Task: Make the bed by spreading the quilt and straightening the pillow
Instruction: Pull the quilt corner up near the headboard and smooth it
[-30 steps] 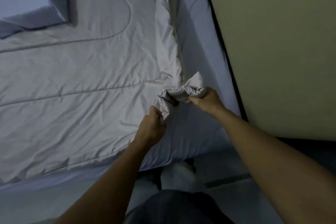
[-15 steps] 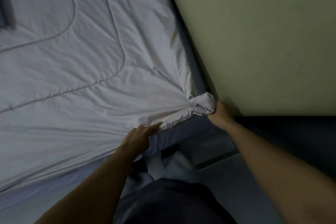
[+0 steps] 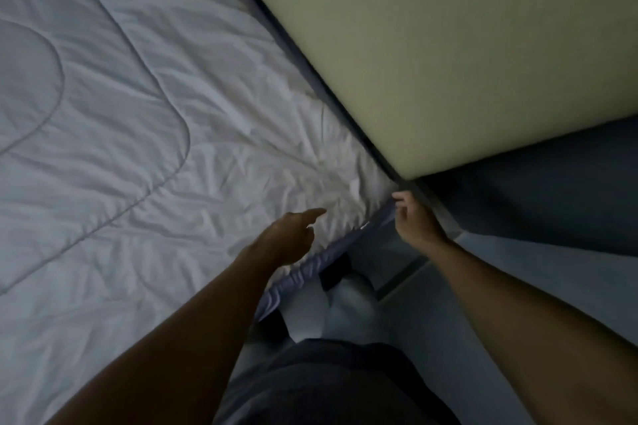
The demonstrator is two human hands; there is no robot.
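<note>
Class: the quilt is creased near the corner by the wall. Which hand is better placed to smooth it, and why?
Left. The left hand is over the creased quilt, fingers straight and pointing at the wrinkles. The right hand sits just beyond the quilt's corner, fingers curled.

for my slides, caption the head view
Left hand open over the spread quilt, right hand at its corner beside the wall.

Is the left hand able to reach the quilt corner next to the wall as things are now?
Probably yes. The left hand is open over the quilt, and only wrinkled fabric lies between it and the corner. The right hand is beside that corner but does not cover it.
</note>
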